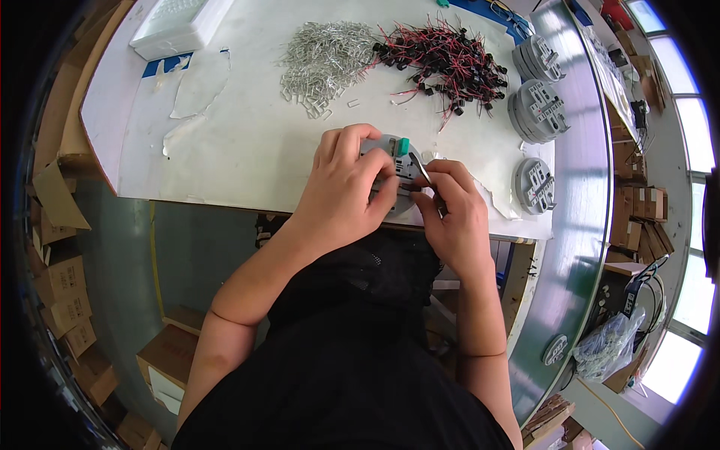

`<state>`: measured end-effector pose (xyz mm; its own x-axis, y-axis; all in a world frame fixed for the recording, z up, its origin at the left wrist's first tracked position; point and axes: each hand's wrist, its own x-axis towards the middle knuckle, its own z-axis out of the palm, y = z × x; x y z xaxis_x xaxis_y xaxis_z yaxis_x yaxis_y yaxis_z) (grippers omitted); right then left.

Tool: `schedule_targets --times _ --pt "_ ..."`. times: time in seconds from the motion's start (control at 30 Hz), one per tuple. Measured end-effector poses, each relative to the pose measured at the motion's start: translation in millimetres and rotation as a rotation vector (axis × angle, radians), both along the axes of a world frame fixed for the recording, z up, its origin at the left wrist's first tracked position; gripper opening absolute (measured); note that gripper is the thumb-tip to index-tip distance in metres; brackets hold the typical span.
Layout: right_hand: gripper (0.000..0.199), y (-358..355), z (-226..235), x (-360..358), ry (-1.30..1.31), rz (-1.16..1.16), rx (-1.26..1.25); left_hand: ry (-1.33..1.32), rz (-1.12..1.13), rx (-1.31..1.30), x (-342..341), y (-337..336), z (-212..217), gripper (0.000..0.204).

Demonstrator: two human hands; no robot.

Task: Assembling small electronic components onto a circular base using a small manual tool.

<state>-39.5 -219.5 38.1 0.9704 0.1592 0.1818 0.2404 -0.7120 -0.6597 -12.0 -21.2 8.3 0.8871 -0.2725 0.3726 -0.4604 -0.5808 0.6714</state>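
Observation:
At the table's front edge lies a round grey plastic part (393, 142) with slots and a green block (403, 146) on its face. My left hand (341, 180) is curled over its left side, fingers bent at the rim and thumb near the index finger. Whether a small piece sits between that thumb and finger is hidden. My right hand (459, 217) closes around dark metal tweezers (421, 169), which lean over the right side of the grey part. The fingers cover much of the part's lower face.
Beyond my hands lie a heap of U-shaped metal pieces (326, 64) and a pile of black components with red wires (457, 64). Stacked grey round parts (538, 112) line the table's right side. A white foam box (180, 26) stands far left; cardboard boxes (64, 281) are beyond.

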Motion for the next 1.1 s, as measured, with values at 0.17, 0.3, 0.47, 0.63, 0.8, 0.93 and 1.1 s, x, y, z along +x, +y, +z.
schedule_targets --times 0.17,0.3,0.47,0.63,0.8,0.93,1.1 --pt "0.017 -4.5 10.8 8.3 0.175 0.032 0.006 -0.016 0.020 -0.061 -0.2 -3.5 -11.1 0.019" --pt "0.013 -8.5 -4.1 5.2 0.140 -0.018 0.163 -0.001 0.030 -0.065 -0.7 -5.3 -11.5 0.021" --pt "0.011 -7.4 -1.4 -2.3 -0.020 0.036 -0.063 0.005 0.043 -0.071 -0.5 -4.9 -12.4 0.023" --pt "0.024 -4.0 -6.2 7.5 0.023 -0.031 0.535 0.039 0.075 -0.012 -1.7 -5.2 -10.5 0.026" --pt "0.043 25.6 -37.8 30.6 -0.056 0.247 1.382 0.059 0.072 -0.010 -1.3 -8.8 -9.7 0.030" --pt "0.044 25.3 -47.9 31.0 -0.191 0.240 0.957 0.050 0.035 -0.036 0.8 -1.7 -11.1 0.044" --pt "0.045 27.2 -49.1 29.7 -0.282 0.231 0.854 -0.074 0.004 0.103 -1.0 0.8 7.6 0.082"
